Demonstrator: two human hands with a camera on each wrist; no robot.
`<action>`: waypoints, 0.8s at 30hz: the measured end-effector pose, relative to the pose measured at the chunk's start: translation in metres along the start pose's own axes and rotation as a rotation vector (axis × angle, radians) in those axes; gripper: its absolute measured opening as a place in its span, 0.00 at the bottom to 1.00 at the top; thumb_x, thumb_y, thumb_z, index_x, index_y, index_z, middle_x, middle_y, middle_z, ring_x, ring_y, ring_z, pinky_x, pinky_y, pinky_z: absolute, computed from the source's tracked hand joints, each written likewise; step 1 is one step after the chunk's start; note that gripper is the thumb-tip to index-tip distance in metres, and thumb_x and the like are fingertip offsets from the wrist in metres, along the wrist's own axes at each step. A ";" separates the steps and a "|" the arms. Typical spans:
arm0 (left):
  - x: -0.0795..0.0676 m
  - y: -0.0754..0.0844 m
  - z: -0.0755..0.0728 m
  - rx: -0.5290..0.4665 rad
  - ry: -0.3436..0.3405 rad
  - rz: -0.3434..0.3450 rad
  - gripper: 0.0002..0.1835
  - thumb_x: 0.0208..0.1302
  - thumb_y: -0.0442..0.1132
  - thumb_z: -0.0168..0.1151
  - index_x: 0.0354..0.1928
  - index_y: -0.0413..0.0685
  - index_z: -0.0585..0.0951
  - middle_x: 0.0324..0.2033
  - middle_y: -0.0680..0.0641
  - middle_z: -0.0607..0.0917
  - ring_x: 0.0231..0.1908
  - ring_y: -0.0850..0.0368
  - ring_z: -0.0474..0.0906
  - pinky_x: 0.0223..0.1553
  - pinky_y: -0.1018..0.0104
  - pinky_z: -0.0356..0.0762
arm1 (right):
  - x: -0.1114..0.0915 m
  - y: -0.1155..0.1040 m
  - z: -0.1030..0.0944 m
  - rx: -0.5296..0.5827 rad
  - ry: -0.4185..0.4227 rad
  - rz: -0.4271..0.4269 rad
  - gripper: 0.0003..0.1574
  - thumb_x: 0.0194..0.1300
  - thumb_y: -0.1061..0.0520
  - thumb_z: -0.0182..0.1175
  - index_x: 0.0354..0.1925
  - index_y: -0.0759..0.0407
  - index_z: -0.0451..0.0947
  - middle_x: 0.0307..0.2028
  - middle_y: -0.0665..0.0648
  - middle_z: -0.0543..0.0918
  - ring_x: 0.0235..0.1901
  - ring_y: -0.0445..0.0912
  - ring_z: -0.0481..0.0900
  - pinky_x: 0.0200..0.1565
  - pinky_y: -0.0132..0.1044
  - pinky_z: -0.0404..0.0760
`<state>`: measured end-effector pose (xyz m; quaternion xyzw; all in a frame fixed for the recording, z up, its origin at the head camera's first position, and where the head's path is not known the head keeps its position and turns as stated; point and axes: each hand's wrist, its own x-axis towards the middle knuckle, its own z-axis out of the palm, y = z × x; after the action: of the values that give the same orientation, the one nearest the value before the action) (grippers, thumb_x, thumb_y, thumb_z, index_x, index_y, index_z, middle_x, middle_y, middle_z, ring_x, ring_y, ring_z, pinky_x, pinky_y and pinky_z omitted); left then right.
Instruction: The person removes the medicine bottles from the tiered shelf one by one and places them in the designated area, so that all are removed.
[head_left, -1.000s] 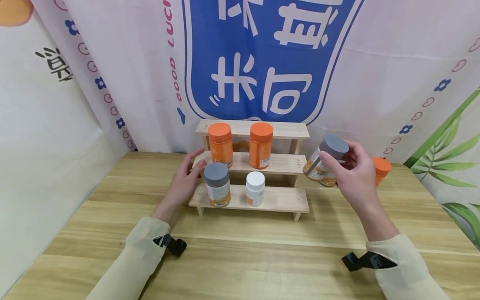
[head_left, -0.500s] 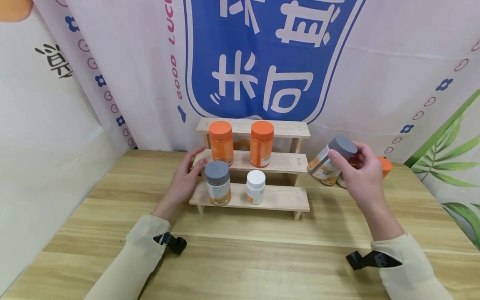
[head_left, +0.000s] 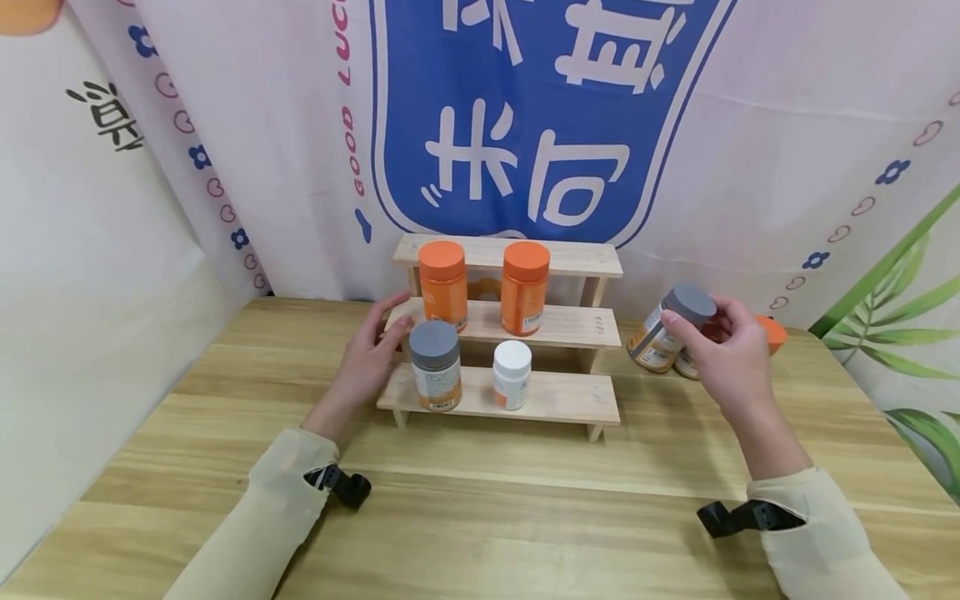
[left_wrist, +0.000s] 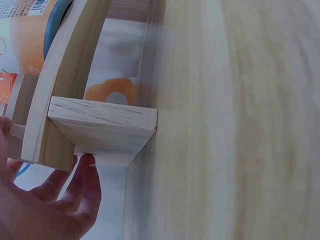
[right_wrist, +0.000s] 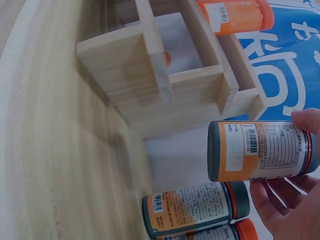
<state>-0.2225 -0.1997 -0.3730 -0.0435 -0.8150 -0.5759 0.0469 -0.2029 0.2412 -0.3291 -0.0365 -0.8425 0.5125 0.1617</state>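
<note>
Grey-lidded jar (head_left: 651,346), raised over the tabletop (head_left: 525,517) toward its back-right corner.
Right hand (head_left: 729,354): fingers grip the lid end; label (right_wrist: 285,145) barcoded. Left hand (head_left: 366,358): fingers loosely spread, touching left end of wooden rack (head_left: 572,322). Curtain (head_left: 750,167) reads "GOOD LUC".

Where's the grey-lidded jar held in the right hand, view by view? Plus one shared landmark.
Head: grey-lidded jar right of centre, tilted, in the right hand.
Left wrist: not in it.
Right wrist: right side, just below mid-height, lying crosswise.
Shared landmark: three-tier wooden shelf; centre in head, upper left in left wrist, top centre in right wrist.
</note>
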 end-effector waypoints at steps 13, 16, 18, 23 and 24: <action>-0.001 -0.001 -0.001 0.008 0.010 0.003 0.28 0.85 0.53 0.48 0.81 0.63 0.64 0.64 0.36 0.80 0.57 0.48 0.77 0.59 0.62 0.73 | 0.006 0.016 -0.015 -0.176 -0.061 0.011 0.47 0.70 0.36 0.68 0.72 0.64 0.69 0.62 0.63 0.79 0.48 0.37 0.76 0.42 0.16 0.74; 0.000 -0.001 -0.001 0.008 0.011 0.004 0.28 0.85 0.53 0.48 0.81 0.63 0.64 0.63 0.36 0.80 0.56 0.51 0.77 0.58 0.62 0.74 | 0.005 0.018 -0.020 -0.189 -0.063 -0.004 0.45 0.70 0.37 0.69 0.70 0.65 0.71 0.60 0.65 0.80 0.43 0.32 0.76 0.38 0.17 0.76; 0.000 -0.001 -0.001 0.007 0.014 0.005 0.28 0.85 0.53 0.48 0.81 0.63 0.64 0.63 0.36 0.81 0.55 0.52 0.77 0.58 0.63 0.74 | 0.005 0.019 -0.022 -0.199 -0.073 -0.004 0.45 0.69 0.37 0.70 0.70 0.65 0.72 0.60 0.65 0.80 0.42 0.32 0.77 0.37 0.18 0.78; 0.001 -0.001 0.000 0.009 0.015 0.006 0.27 0.85 0.52 0.48 0.81 0.63 0.65 0.63 0.36 0.81 0.55 0.52 0.77 0.57 0.63 0.74 | 0.004 0.022 -0.023 -0.269 -0.130 0.021 0.49 0.68 0.33 0.69 0.68 0.68 0.71 0.59 0.70 0.81 0.52 0.52 0.81 0.37 0.20 0.76; 0.001 -0.001 0.000 0.012 0.014 0.008 0.27 0.85 0.52 0.48 0.81 0.63 0.65 0.63 0.36 0.80 0.55 0.52 0.77 0.58 0.63 0.74 | 0.004 0.023 -0.023 -0.284 -0.146 0.027 0.50 0.68 0.32 0.69 0.68 0.68 0.71 0.60 0.70 0.81 0.54 0.56 0.80 0.37 0.21 0.76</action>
<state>-0.2241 -0.2004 -0.3739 -0.0424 -0.8179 -0.5712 0.0551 -0.2017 0.2726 -0.3380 -0.0332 -0.9155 0.3915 0.0864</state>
